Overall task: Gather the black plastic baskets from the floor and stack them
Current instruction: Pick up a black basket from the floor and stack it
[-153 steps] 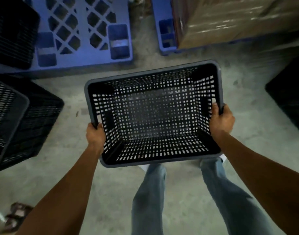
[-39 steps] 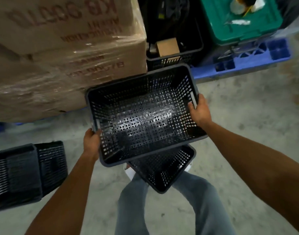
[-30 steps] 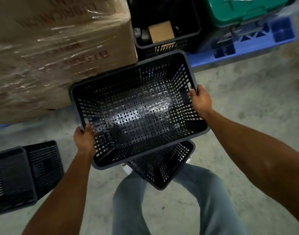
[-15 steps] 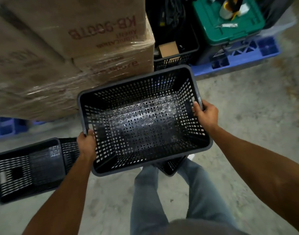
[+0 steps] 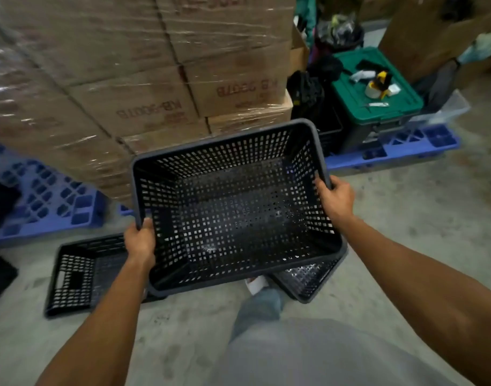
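Observation:
I hold an empty black plastic basket (image 5: 233,213) in the air at waist height, its mouth facing up. My left hand (image 5: 140,240) grips its left rim and my right hand (image 5: 335,197) grips its right rim. Under its right corner a second black basket (image 5: 305,280) sits on the floor, mostly hidden by the held one. A third black basket (image 5: 80,274) lies on the floor to the lower left, just beyond my left wrist.
Shrink-wrapped cardboard boxes (image 5: 144,79) rise straight ahead. Blue pallets lie at the left (image 5: 44,201) and right (image 5: 406,149). A green bin (image 5: 378,107) with small items on its lid stands on the right pallet. Grey concrete floor (image 5: 419,224) spreads to the right.
The view has lifted and swung left, bringing the left pallet into sight. The floor basket at the left now lies nearer my left hand. My grip on the held basket is unchanged.

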